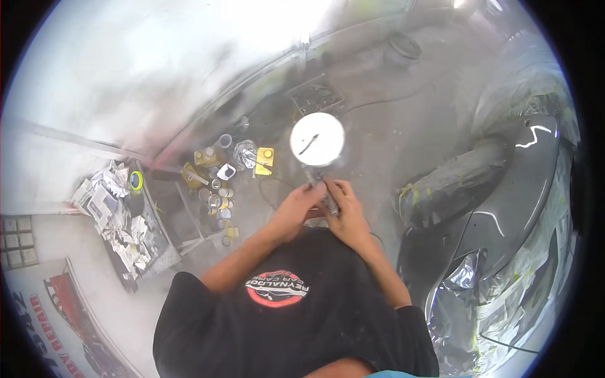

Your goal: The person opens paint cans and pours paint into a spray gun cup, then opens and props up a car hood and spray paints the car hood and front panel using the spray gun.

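A paint spray gun (313, 174) is held in front of my chest, its round white cup (327, 133) pointing away from me. A dark, thin mark lies across the cup's top. My left hand (297, 209) is closed on the gun's metal body from the left, thumb on top. From the right, my right hand (346, 213) wraps its fingers about the same body. The palms hide part of the gun, and its nozzle and trigger cannot be made out.
To my right stands a glossy dark grey car panel (517, 183) among masking plastic (523, 296). Several cans (215, 200) and a yellow container (265, 161) stand on the floor ahead left. A bench (165, 252) carries crumpled paper (123, 211) and green tape (136, 181). A hose (384, 101) crosses the floor.
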`<state>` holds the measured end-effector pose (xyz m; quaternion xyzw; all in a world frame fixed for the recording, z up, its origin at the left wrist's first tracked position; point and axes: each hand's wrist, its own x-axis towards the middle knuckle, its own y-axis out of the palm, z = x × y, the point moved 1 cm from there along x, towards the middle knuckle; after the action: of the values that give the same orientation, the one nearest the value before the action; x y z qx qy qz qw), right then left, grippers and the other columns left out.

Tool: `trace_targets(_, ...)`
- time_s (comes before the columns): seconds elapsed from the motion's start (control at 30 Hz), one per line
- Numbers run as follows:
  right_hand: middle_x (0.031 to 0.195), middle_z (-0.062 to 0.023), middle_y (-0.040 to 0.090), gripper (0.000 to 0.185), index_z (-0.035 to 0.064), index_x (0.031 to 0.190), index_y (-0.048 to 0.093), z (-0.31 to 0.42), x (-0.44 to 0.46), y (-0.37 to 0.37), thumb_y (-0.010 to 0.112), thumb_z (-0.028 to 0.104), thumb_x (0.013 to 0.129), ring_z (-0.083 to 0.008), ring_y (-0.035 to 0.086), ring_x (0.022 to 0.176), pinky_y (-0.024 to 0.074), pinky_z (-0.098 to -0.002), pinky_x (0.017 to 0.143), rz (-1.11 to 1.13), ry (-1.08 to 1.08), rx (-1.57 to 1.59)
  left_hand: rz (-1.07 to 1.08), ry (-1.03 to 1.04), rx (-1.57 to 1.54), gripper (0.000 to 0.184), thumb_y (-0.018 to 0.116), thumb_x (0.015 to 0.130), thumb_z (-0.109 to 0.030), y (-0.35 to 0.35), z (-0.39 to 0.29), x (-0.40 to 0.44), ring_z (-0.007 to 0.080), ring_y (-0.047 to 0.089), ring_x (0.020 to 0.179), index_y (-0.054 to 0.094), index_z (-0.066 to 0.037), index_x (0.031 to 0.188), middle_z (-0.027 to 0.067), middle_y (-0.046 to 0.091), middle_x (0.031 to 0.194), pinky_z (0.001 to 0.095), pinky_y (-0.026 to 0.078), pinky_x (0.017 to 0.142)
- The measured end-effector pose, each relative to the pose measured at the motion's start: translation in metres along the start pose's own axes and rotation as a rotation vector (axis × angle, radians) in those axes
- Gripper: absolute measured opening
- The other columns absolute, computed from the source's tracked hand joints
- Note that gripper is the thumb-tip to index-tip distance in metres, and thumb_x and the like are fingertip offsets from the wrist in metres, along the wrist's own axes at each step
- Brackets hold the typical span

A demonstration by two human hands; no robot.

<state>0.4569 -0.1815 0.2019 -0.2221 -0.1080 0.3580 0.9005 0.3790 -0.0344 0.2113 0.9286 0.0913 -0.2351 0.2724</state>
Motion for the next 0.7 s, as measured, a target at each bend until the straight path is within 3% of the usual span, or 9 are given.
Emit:
trace_targets(0.1, 0.130, -0.0210, 0.057, 0.061, 0.0061, 0.143, 0.054, -0.002, 0.001, -0.001, 0.075, 0.009, 0.086, -0.0367, 0.063, 0.111, 0.0505, -0.0404, 0.095, 0.156, 0.091, 0.031, -0.151, 0.024, -0.145, 0.041, 0.054, 0.104, -0.038, -0.006, 0.015, 0.004, 0.0197, 0.065, 0.099, 0.060, -0.004, 0.126, 0.0057, 0.066, 0.116, 0.0389, 0.055, 0.088)
trace_targets(0.2, 0.125, -0.0198, 0.061, 0.063, 0.0042, 0.142, 0.054, 0.005, 0.002, -0.004, 0.078, 0.012, 0.085, -0.0315, 0.066, 0.105, 0.0512, -0.0372, 0.093, 0.062, -0.024, 0.052, -0.341, 0.141, -0.201, 0.030, 0.058, 0.102, -0.032, -0.013, 0.002, 0.004, 0.0136, 0.066, 0.082, 0.067, -0.007, 0.116, 0.0032, 0.068, 0.099, 0.0321, 0.052, 0.077)
trace_targets(0.27, 0.117, -0.0211, 0.064, 0.065, 0.0038, 0.142, 0.055, -0.022, -0.007, -0.001, 0.080, 0.018, 0.083, -0.0312, 0.068, 0.097, 0.0525, -0.0367, 0.084, 0.105, 0.025, 0.205, -0.347, 0.308, -0.193, 0.026, 0.056, 0.102, -0.031, -0.018, -0.023, 0.003, 0.0159, 0.065, 0.082, 0.066, -0.008, 0.110, 0.0040, 0.067, 0.099, 0.0328, 0.051, 0.076)
trace_targets(0.33, 0.108, -0.0210, 0.067, 0.060, 0.0031, 0.137, 0.058, -0.058, -0.011, 0.015, 0.080, 0.022, 0.084, -0.0302, 0.069, 0.092, 0.0530, -0.0366, 0.079, 0.216, 0.109, 0.373, -0.494, 0.431, -0.234, 0.028, 0.048, 0.103, -0.035, -0.023, -0.059, 0.002, 0.0170, 0.065, 0.083, 0.062, -0.011, 0.108, 0.0053, 0.068, 0.096, 0.0324, 0.049, 0.072)
trace_targets(0.4, 0.099, -0.0193, 0.070, 0.048, 0.0022, 0.128, 0.064, -0.094, -0.015, 0.037, 0.078, 0.023, 0.087, -0.0286, 0.067, 0.088, 0.0524, -0.0369, 0.079, 0.392, 0.228, 0.556, -0.347, 0.464, -0.185, 0.039, 0.050, 0.102, -0.046, -0.050, -0.093, -0.010, 0.0153, 0.065, 0.081, 0.063, -0.011, 0.113, 0.0073, 0.071, 0.102, 0.0304, 0.051, 0.063)
trace_targets(0.5, 0.093, -0.0180, 0.070, 0.035, 0.0013, 0.110, 0.070, -0.141, -0.020, 0.060, 0.074, 0.030, 0.091, -0.0260, 0.064, 0.082, 0.0518, -0.0386, 0.075, 0.482, 0.455, 0.428, -0.361, 0.707, -0.031, 0.039, 0.047, 0.104, -0.041, -0.079, -0.153, -0.042, 0.0141, 0.066, 0.083, 0.065, -0.009, 0.114, 0.0091, 0.072, 0.102, 0.0280, 0.055, 0.067)
trace_targets(0.57, 0.095, -0.0200, 0.070, 0.035, 0.0019, 0.102, 0.071, -0.199, -0.018, 0.077, 0.070, 0.035, 0.093, -0.0287, 0.065, 0.081, 0.0523, -0.0418, 0.073, 0.323, 0.345, 0.223, -0.499, 0.838, -0.002, 0.038, 0.044, 0.104, -0.035, -0.099, -0.196, -0.071, 0.0158, 0.067, 0.089, 0.066, -0.006, 0.115, 0.0098, 0.072, 0.104, 0.0294, 0.056, 0.072)
trace_targets(0.6, 0.096, -0.0210, 0.070, 0.036, 0.0022, 0.098, 0.072, -0.218, -0.017, 0.078, 0.068, 0.038, 0.094, -0.0301, 0.066, 0.081, 0.0525, -0.0434, 0.073, 0.251, 0.288, 0.122, -0.582, 0.924, 0.060, 0.036, 0.045, 0.104, -0.034, -0.100, -0.211, -0.085, 0.0172, 0.066, 0.088, 0.063, -0.005, 0.114, 0.0113, 0.071, 0.103, 0.0353, 0.058, 0.076)
trace_targets(0.7, 0.092, -0.0213, 0.070, 0.035, 0.0030, 0.096, 0.068, -0.229, 0.021, 0.066, 0.063, 0.038, 0.095, -0.0404, 0.067, 0.087, 0.0537, -0.0508, 0.073, 0.035, 0.127, -0.482, -0.563, 0.948, -0.015, 0.038, 0.050, 0.103, -0.030, -0.150, -0.237, -0.128, 0.0216, 0.065, 0.095, 0.063, 0.001, 0.121, 0.0170, 0.069, 0.116, 0.0364, 0.056, 0.084)
